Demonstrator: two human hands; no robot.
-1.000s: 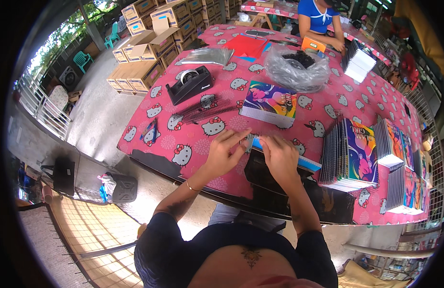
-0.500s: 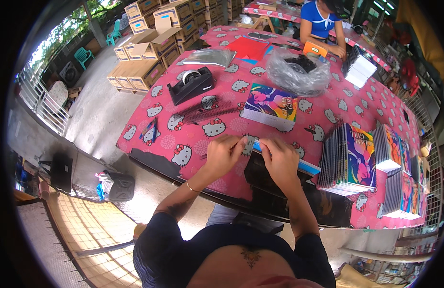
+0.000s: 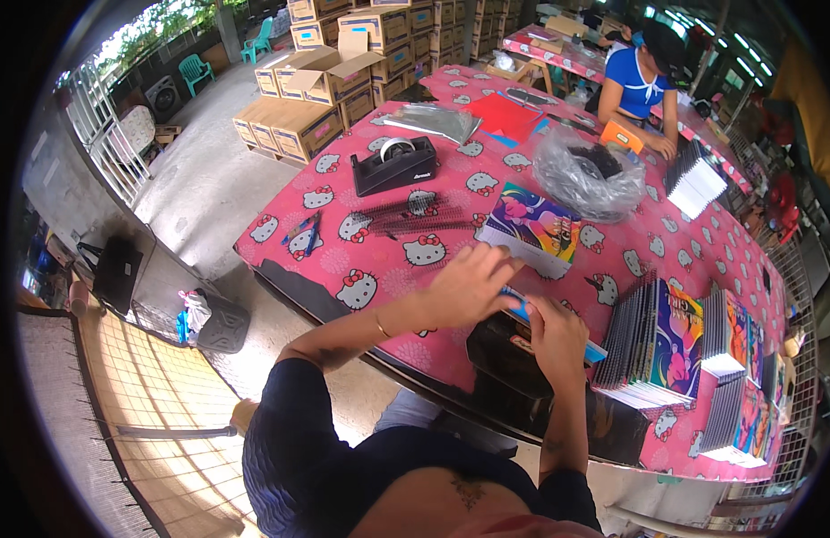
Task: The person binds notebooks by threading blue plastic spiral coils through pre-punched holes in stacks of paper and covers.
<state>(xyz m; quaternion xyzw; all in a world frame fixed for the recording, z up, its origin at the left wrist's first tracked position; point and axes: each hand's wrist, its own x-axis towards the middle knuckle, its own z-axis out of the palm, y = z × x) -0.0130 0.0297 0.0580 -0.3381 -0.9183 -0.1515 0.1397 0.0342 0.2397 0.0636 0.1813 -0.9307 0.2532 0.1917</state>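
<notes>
At the table's near edge, my right hand (image 3: 558,330) is closed on a thin notebook (image 3: 594,351) with a blue edge, mostly hidden beneath the hand. My left hand (image 3: 473,285) is at its left end, thumb by the blue edge and the other fingers apart from the thumb. No object shows clearly between them. Below the hands stands a black block (image 3: 500,359). Just beyond lies a colourful notebook (image 3: 533,224) with white pages showing. Loose black spiral coils (image 3: 410,218) lie to the left of it.
A black tape dispenser (image 3: 394,169), a plastic bag of black coils (image 3: 590,179) and red sheets (image 3: 503,117) lie farther back. Stacked spiral notebooks (image 3: 652,345) stand at right. A co-worker (image 3: 639,85) sits across the pink table (image 3: 343,260). Cartons (image 3: 294,130) are piled behind.
My left hand has moved from beside the notebook's end to over it, its pinch on a coil loosened. My right hand stays on the notebook. The view has shifted left.
</notes>
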